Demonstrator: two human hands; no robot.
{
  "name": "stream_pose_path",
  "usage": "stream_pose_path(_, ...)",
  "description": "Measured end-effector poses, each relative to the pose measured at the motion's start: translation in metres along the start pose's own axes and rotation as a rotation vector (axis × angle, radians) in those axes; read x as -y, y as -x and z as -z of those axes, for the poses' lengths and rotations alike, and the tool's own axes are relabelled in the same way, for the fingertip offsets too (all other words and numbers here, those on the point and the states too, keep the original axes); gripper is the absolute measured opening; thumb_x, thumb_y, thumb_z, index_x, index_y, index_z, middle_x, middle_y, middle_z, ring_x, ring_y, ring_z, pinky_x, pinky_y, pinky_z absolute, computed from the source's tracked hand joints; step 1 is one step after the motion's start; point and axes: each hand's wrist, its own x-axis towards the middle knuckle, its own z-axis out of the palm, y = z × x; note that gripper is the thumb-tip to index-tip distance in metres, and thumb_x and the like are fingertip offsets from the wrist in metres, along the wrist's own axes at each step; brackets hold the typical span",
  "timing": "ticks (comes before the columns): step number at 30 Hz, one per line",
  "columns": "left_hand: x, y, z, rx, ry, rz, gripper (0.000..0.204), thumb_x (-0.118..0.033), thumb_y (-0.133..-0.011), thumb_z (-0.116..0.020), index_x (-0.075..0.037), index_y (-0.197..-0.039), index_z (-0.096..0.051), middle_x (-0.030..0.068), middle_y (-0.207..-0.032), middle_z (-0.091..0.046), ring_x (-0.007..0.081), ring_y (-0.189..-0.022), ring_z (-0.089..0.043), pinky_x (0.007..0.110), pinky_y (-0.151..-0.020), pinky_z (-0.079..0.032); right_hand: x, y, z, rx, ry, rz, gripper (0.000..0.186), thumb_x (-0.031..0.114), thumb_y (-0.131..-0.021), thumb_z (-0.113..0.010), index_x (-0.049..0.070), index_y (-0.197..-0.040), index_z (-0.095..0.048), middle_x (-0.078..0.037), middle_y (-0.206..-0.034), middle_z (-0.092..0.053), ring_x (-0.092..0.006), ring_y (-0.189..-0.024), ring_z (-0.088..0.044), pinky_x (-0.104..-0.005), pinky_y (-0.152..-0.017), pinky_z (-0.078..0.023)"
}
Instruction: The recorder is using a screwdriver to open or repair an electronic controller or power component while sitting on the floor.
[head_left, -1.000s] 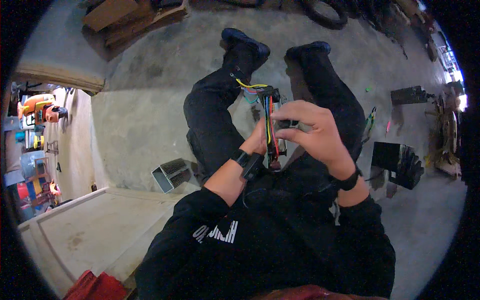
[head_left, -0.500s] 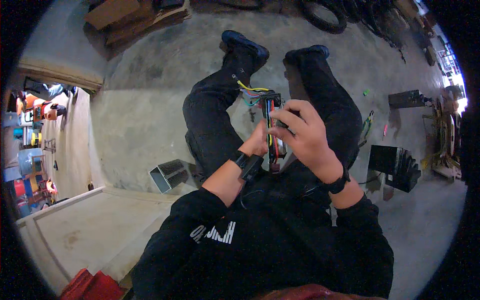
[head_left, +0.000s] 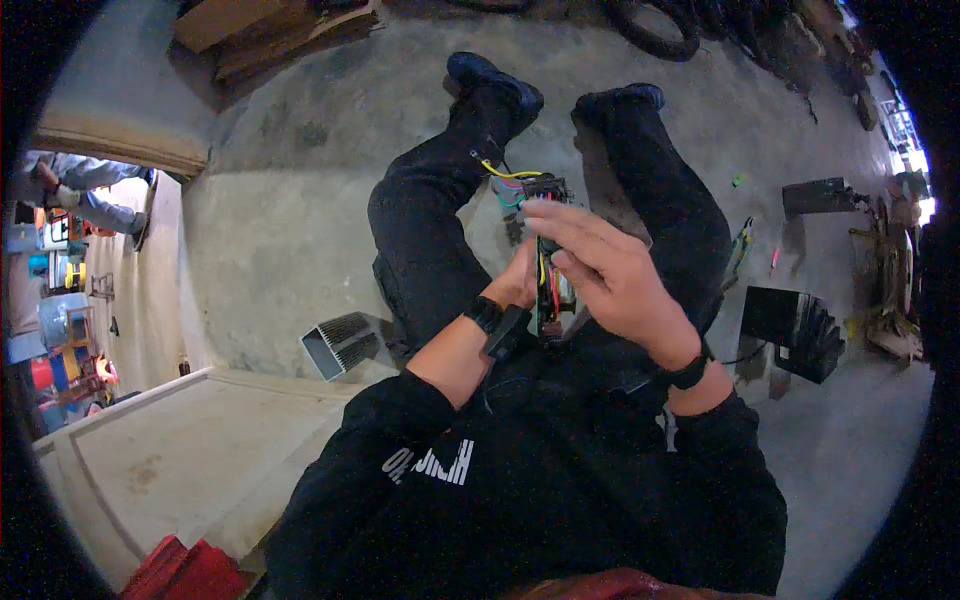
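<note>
Between my knees, my left hand (head_left: 516, 278) grips a narrow circuit board assembly (head_left: 547, 187) with dark parts along it. Its fingers are partly hidden behind the board. From the far end, a yellow wire (head_left: 515, 173) sticks out to the left beside red and green ones. More coloured wires run down the face of the board. My right hand (head_left: 615, 275) is over the board's upper half with its fingers stretched out, covering part of the wires. Whether its fingertips touch the wires cannot be made out.
A finned metal housing (head_left: 347, 343) lies on the floor at left. To the right are green-handled pliers (head_left: 740, 245), a black finned block (head_left: 790, 330) and a dark box (head_left: 822, 196). Tyres (head_left: 655, 30) lie at the far side. Another person's legs (head_left: 110, 195) show through the doorway at left.
My right hand has shifted from a bent-finger pose at the wires to stretched fingers across them. My left hand keeps its hold. A person's legs have come into the doorway.
</note>
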Motion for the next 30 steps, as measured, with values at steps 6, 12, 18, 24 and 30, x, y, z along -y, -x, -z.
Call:
stream_pose_path(6,-0.003,-0.004,-0.013,-0.060,0.058,-0.097,0.037,-0.034,-0.098,-0.040,-0.006,-0.118,-0.052,0.0066,-0.098,-0.061,0.0153,-0.085,-0.064,0.029,-0.065,-0.056,-0.022,0.015,0.011,0.007,0.002,-0.051,0.035,0.003,-0.081,-0.063,0.008,-0.115,-0.062,-0.013,-0.113,-0.061,-0.0316,-0.101,-0.060,-0.0371,-0.088,-0.048)
stream_pose_path(12,0.011,-0.030,0.016,0.088,0.128,0.021,0.031,-0.032,-0.096,-0.044,-0.006,-0.109,-0.056,0.0055,-0.090,-0.063,0.0151,-0.079,-0.065,0.029,-0.064,-0.056,-0.011,0.002,0.006,-0.044,0.045,0.038,0.035,-0.001,-0.077,-0.065,0.010,-0.110,-0.065,-0.011,-0.111,-0.059,-0.0279,-0.099,-0.060,-0.0355,-0.085,-0.049)
stream_pose_path(18,0.011,-0.036,0.016,0.045,0.119,-0.033,0.032,-0.031,-0.096,-0.044,-0.005,-0.110,-0.056,0.0070,-0.093,-0.063,0.0159,-0.081,-0.065,0.031,-0.068,-0.057,-0.028,0.019,0.008,0.011,0.113,-0.003,0.038,-0.001,-0.081,-0.059,0.008,-0.118,-0.060,-0.014,-0.121,-0.057,-0.0331,-0.108,-0.057,-0.0372,-0.090,-0.048)
stream_pose_path(24,-0.001,-0.018,0.006,0.124,0.131,0.065,0.039,-0.038,-0.094,-0.049,-0.007,-0.116,-0.056,0.0087,-0.102,-0.065,0.0182,-0.090,-0.066,0.033,-0.075,-0.056,-0.013,-0.003,0.017,0.035,0.022,-0.009,0.036,0.002,-0.077,-0.065,0.006,-0.112,-0.063,-0.014,-0.113,-0.061,-0.0291,-0.104,-0.060,-0.0348,-0.088,-0.048)
stream_pose_path(30,0.011,-0.033,0.020,0.019,-0.055,-0.055,0.031,-0.042,-0.090,-0.054,-0.013,-0.100,-0.058,-0.0035,-0.072,-0.057,0.0079,-0.062,-0.058,0.024,-0.051,-0.048,-0.031,0.001,0.018,-0.032,0.186,0.056,0.036,0.010,-0.079,-0.067,0.009,-0.115,-0.061,-0.013,-0.108,-0.062,-0.0292,-0.097,-0.062,-0.0358,-0.080,-0.051)
